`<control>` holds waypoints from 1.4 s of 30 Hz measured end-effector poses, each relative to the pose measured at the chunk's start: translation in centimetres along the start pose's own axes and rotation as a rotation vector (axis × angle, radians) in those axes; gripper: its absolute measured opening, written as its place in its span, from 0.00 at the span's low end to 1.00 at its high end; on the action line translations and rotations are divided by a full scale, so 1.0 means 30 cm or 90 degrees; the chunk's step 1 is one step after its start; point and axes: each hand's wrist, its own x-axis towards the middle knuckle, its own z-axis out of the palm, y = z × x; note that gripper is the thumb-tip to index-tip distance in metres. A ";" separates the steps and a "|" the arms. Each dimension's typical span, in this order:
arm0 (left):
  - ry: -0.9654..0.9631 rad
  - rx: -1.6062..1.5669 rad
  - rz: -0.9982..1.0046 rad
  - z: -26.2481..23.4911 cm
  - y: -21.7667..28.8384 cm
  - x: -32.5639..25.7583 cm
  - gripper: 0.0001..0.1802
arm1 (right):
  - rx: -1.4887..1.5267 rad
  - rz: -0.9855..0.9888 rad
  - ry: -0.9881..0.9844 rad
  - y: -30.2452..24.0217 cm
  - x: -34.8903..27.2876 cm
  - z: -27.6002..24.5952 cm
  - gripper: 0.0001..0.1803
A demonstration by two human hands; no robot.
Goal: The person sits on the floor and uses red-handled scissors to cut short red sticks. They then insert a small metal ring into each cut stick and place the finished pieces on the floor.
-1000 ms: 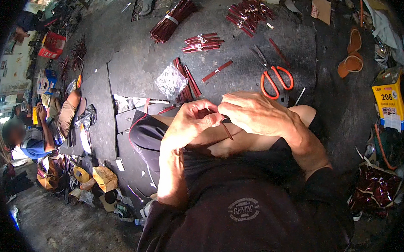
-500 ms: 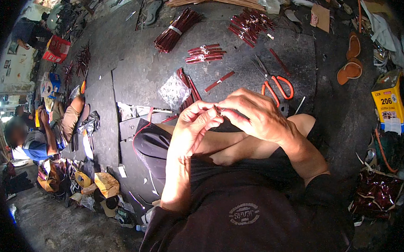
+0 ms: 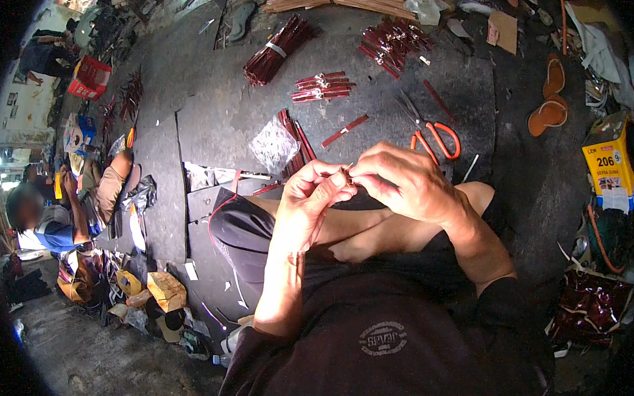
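My left hand (image 3: 308,198) is closed, its thumb and fingertips pinching a small dark reddish-brown piece (image 3: 347,176) above my crossed legs. The fingers hide most of this piece, so its kind cannot be made out. My right hand (image 3: 401,183) meets it from the other side, its fingertips pinched together over the piece. Just beyond the hands are a single dark red strap (image 3: 345,130), a clear plastic bag (image 3: 274,144) of small shiny parts and several longer red strips (image 3: 302,143). Orange-handled scissors (image 3: 436,138) lie partly open beyond my right hand.
Farther off lie a tied bundle of dark red strips (image 3: 275,51), a stack of straps with metal fittings (image 3: 323,86) and another pile (image 3: 395,43). Brown sandals (image 3: 552,99) and a yellow can (image 3: 609,165) stand right. Another person (image 3: 60,218) sits at the left.
Both hands have shifted slightly, still together. My right fingertips have moved up a little over the small piece, and more of it shows between the hands.
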 end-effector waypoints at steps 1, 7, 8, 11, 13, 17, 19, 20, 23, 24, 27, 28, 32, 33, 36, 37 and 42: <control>-0.004 -0.002 -0.003 -0.001 -0.004 0.002 0.08 | 0.006 0.022 -0.004 0.000 -0.004 0.001 0.11; 0.000 0.018 0.007 -0.006 -0.015 0.006 0.07 | -0.007 0.075 -0.007 0.000 -0.012 0.017 0.09; 0.000 0.021 0.009 -0.008 -0.015 0.008 0.08 | -0.011 0.082 -0.008 0.000 -0.013 0.020 0.09; 0.000 0.039 0.017 -0.014 -0.015 0.010 0.08 | -0.020 0.099 -0.010 -0.005 -0.013 0.030 0.09; 0.001 0.061 0.021 -0.016 -0.015 0.008 0.08 | -0.022 0.106 -0.011 -0.012 -0.012 0.033 0.09; 0.011 0.070 0.030 -0.025 -0.024 0.012 0.08 | -0.006 0.121 -0.004 -0.008 -0.010 0.036 0.07; 0.023 0.026 0.037 -0.027 -0.048 0.008 0.09 | 0.023 0.123 -0.002 0.001 0.003 0.027 0.07; 0.051 -0.018 0.036 -0.019 -0.062 0.010 0.10 | 0.013 0.134 0.043 -0.012 0.013 0.020 0.08; 0.077 -0.071 0.066 -0.019 -0.068 0.028 0.11 | -0.004 0.116 0.101 -0.028 0.019 0.010 0.11; 0.079 -0.090 0.068 -0.021 -0.069 0.032 0.11 | -0.007 0.087 0.077 -0.037 0.026 0.013 0.12; 0.080 -0.086 0.092 -0.009 -0.071 0.038 0.11 | -0.076 0.028 0.063 -0.004 0.004 0.064 0.11; 0.094 -0.074 0.093 0.001 -0.067 0.034 0.11 | -0.066 0.037 0.081 0.002 0.000 0.076 0.11; 0.110 0.049 0.112 -0.018 -0.072 0.038 0.13 | -0.038 0.084 0.124 0.008 0.001 0.078 0.09; 0.139 0.074 0.118 -0.006 -0.067 0.041 0.13 | -0.036 0.097 0.130 0.013 0.008 0.066 0.09; 0.237 0.036 0.087 -0.001 -0.063 0.060 0.22 | 0.104 0.195 0.210 0.016 0.008 0.026 0.05; 0.254 -0.021 0.075 -0.009 -0.063 0.066 0.22 | 0.189 0.235 0.226 0.013 -0.004 0.024 0.05; 0.242 -0.067 0.102 0.004 -0.051 0.058 0.23 | 0.236 0.242 0.090 -0.039 -0.006 0.031 0.05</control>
